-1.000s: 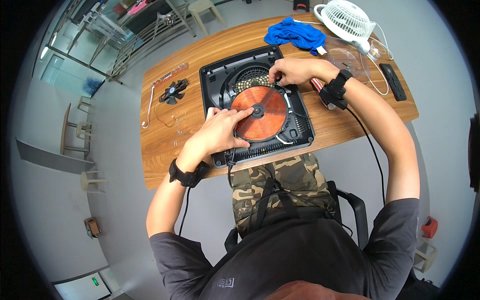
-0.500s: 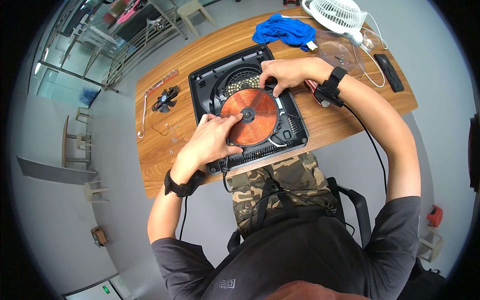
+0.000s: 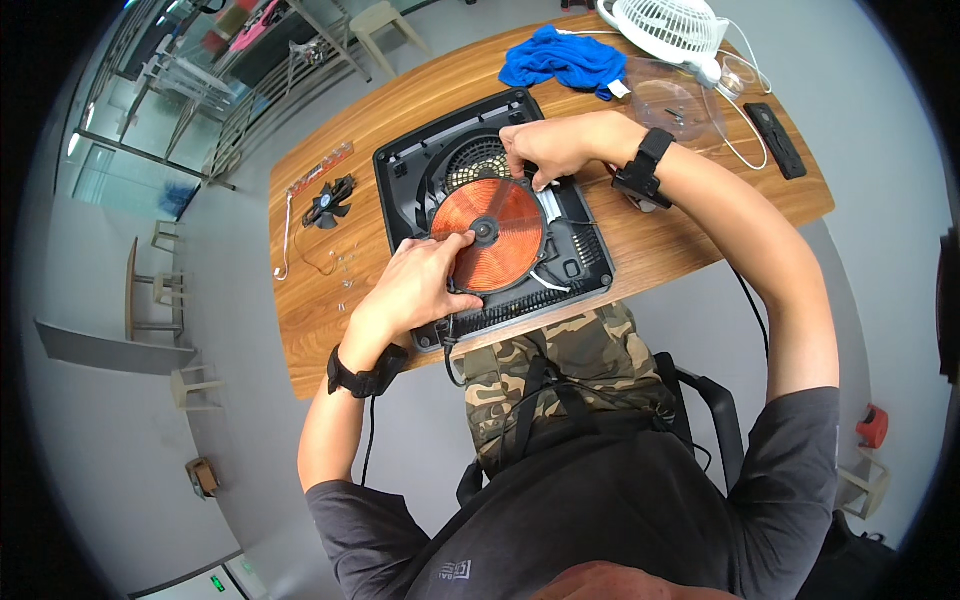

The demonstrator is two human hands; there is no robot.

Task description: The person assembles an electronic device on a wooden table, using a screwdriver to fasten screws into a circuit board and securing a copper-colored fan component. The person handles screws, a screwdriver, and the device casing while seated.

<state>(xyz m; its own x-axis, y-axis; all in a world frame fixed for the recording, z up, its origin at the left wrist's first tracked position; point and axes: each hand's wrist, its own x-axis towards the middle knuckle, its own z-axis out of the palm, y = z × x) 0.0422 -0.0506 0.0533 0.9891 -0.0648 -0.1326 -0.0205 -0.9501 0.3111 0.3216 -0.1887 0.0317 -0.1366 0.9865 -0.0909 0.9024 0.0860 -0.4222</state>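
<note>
An induction coil (image 3: 508, 262), round with copper windings and a dark hub, rests in the black lower housing (image 3: 398, 172) of an induction cooker. My left hand (image 3: 412, 284) grips the coil's near left side, one fingertip reaching the hub and the thumb low at the rim. At the far right rim, my right hand (image 3: 558, 150) is closed with thumb and forefinger on the coil's edge. A white part (image 3: 548, 204) and pale wires show beside the coil. Part of the round fan opening (image 3: 478, 160) is visible behind it.
Left of the housing lie a small black fan (image 3: 328, 203), an orange strip-shaped board (image 3: 322, 167) with a white cable, and several screws (image 3: 345, 283). Toward the back are a blue cloth (image 3: 565, 62), a white fan (image 3: 668, 28), a clear tray (image 3: 660, 108) and a long black part (image 3: 775, 140).
The coil has shifted slightly left within the housing, showing more of the white part beside it. My right hand has moved left with it; my left hand stays nearly in place.
</note>
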